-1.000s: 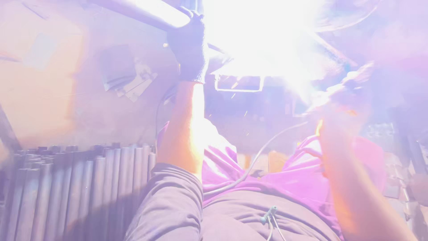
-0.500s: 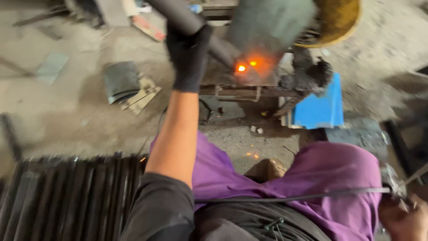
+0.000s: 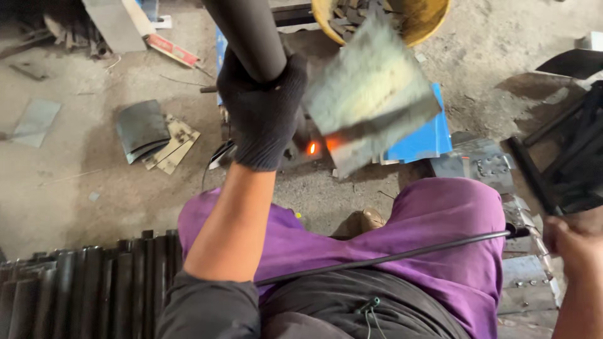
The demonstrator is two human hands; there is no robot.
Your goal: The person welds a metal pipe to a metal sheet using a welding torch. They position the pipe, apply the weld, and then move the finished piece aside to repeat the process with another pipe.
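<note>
the blinding white glare of a second ago is gone, and only two small orange spots (image 3: 320, 146) glow now at the lower edge of the grey metal plate (image 3: 370, 94), so the joint looks freshly heated and cooling. the left hand (image 3: 262, 110), in a black knit glove, stays clamped around the dark steel pipe (image 3: 248, 31) above the blue stand (image 3: 421, 135). the bare right hand (image 3: 575, 242) has drawn back to the right edge with a black cable (image 3: 389, 257) across the lap; its grip cannot be made out.

Even daylight, soft shadows; motion-blurred metal plate (image 3: 370, 94) w/ orange glow; corners dim
</note>
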